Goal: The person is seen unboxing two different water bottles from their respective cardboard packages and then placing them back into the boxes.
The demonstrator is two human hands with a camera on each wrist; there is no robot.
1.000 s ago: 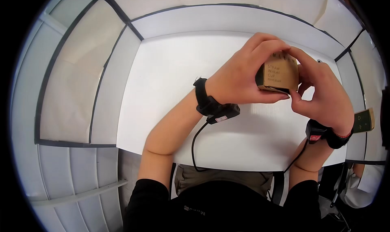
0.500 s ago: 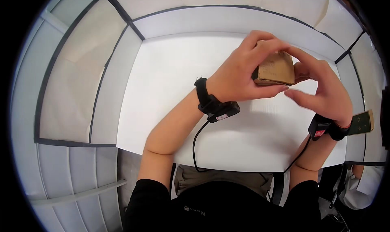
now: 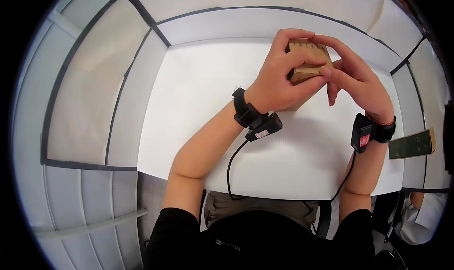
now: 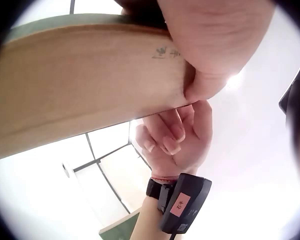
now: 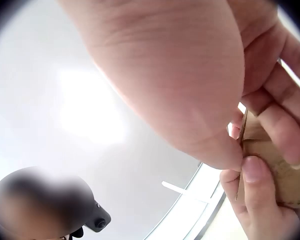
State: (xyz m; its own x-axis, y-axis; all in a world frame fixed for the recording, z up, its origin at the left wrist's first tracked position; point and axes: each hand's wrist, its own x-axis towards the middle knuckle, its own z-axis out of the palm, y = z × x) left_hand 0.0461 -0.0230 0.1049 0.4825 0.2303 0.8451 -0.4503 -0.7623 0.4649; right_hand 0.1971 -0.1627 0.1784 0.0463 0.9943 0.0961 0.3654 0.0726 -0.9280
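Observation:
A brown cardboard box [image 3: 307, 47], with small dark print on its top, is held above the white table. From its left side my left hand [image 3: 279, 78] grips it, thumb along the near top edge and fingers across the top and far edge. My right hand [image 3: 362, 83] curls around the right end, with its index finger at the far edge and its thumb at the near edge beside the left thumb. A long plain side of the box [image 4: 85, 85] fills the upper left wrist view. In the right wrist view, the right thumb meets a thin cardboard edge [image 5: 243, 127].
Low white walls with dark trim enclose the table [image 3: 203, 80] at the back and sides. A green and brown box [image 3: 412, 144] is beyond the right forearm. Both wrists wear black cameras with cables hanging toward the body. Another person's pale clothing [image 3: 416, 227] shows at lower right.
Both hands have moved left and slightly away with the box, which has tipped so its lettered face no longer shows. The right thumb, apart from the box half a second ago, is now at its near edge.

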